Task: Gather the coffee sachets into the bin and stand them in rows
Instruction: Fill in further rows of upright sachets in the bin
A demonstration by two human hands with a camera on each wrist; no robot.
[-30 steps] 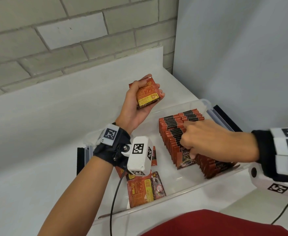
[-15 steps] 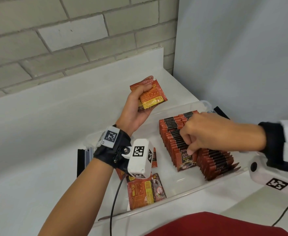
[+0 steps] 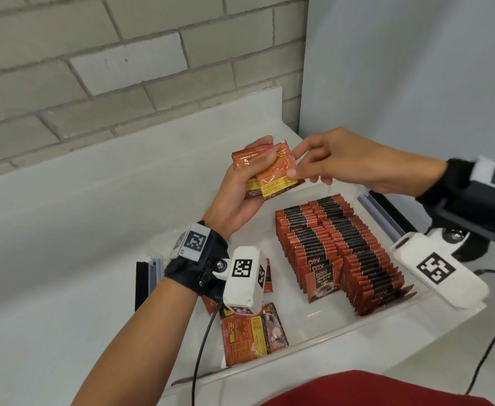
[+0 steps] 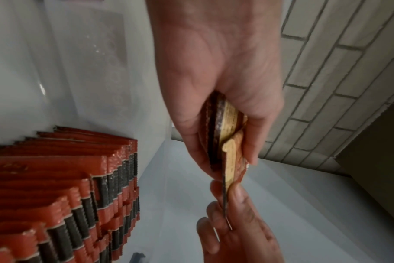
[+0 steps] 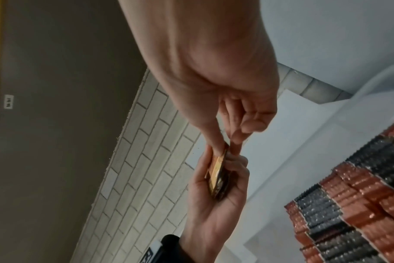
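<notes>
My left hand (image 3: 247, 183) is raised above the bin's far side and grips a small fanned stack of orange coffee sachets (image 3: 265, 177). My right hand (image 3: 296, 165) has come up to that stack and pinches the front sachet (image 3: 281, 174) between thumb and forefinger; the wrist views show the same pinch on the sachet edge (image 4: 227, 178) (image 5: 223, 153). In the clear plastic bin (image 3: 343, 332), red-and-black sachets stand in rows (image 3: 334, 247). A few loose sachets (image 3: 252, 332) lie flat at the bin's near left.
The bin sits on a white counter (image 3: 64, 230) against a brick wall (image 3: 93, 68), with a grey panel (image 3: 416, 68) to the right. A black cable (image 3: 492, 332) runs off the right wrist camera. Red clothing (image 3: 372, 391) fills the bottom edge.
My right hand left the standing rows in the bin and rose to the stack held in my left hand, taking hold of the front sachet. The left hand fanned its stack.
</notes>
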